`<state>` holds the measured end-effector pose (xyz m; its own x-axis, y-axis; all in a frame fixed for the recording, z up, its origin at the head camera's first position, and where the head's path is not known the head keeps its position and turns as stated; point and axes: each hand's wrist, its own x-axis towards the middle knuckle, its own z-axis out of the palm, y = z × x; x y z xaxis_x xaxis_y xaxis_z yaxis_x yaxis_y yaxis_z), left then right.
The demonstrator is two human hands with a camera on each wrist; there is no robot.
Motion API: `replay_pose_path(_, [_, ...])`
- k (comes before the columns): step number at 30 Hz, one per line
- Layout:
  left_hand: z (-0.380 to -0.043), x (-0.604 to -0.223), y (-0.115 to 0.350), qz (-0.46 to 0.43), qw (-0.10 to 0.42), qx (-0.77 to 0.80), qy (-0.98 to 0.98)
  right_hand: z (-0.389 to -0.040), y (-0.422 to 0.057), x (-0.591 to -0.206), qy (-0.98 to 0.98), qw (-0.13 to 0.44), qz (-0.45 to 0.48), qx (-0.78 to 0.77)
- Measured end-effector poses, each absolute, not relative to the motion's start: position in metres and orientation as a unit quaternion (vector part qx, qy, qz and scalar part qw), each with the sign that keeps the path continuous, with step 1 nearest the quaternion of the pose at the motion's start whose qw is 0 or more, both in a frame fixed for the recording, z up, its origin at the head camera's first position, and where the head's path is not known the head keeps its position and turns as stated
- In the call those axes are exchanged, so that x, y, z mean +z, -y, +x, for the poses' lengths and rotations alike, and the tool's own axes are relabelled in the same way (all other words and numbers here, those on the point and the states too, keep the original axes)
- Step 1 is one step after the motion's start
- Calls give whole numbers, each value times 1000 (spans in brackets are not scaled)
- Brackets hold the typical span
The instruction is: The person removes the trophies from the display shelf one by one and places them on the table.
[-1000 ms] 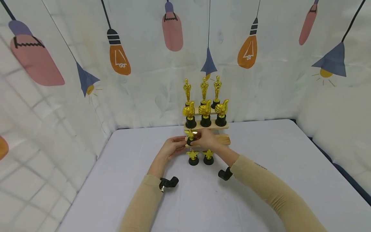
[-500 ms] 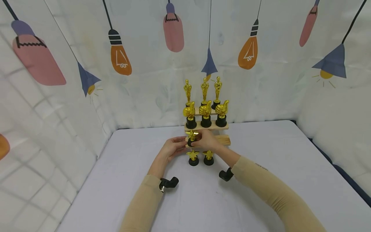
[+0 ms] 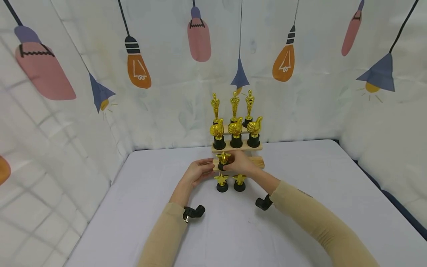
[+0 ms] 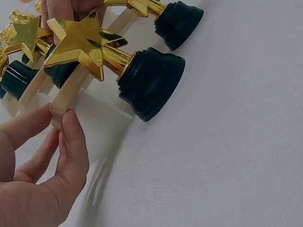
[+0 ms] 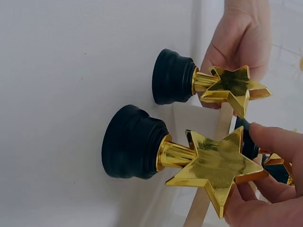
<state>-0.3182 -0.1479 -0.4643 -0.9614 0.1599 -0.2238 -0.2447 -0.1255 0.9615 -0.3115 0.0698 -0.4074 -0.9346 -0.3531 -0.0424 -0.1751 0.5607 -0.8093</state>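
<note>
My right hand (image 3: 241, 163) grips a gold star trophy (image 3: 223, 158) by its black base, upright at the left part of the lowest wooden shelf board (image 3: 257, 162). In the left wrist view, the thumb and a finger of my left hand (image 4: 42, 189) pinch that board's left end (image 4: 64, 101). Two more star trophies stand on the table just in front: a left one (image 3: 221, 180) and a right one (image 3: 239, 180). From the right wrist, the nearer star trophy (image 5: 215, 165) partly hides my right fingers and the held trophy.
Behind, the middle board (image 3: 245, 147) bears three thumbs-up trophies (image 3: 235, 128). Three gold figure trophies (image 3: 234, 102) stand on the top board against the patterned backdrop (image 3: 166, 111). A white cloth covers the table (image 3: 233, 230).
My right hand has shifted the star trophy slightly to the right along the lowest board. The left hand keeps its place at the board's end.
</note>
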Motion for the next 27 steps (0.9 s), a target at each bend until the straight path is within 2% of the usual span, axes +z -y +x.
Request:
replay_pose_path(11, [-317,-465,147,-33,133,750,-647,-309,-83,-404,-875,106,-162,-443])
replay_pose_path(27, [-318,-465,148,-31,131,747,-651,-306,-111,-403,-897,70,-162,-406])
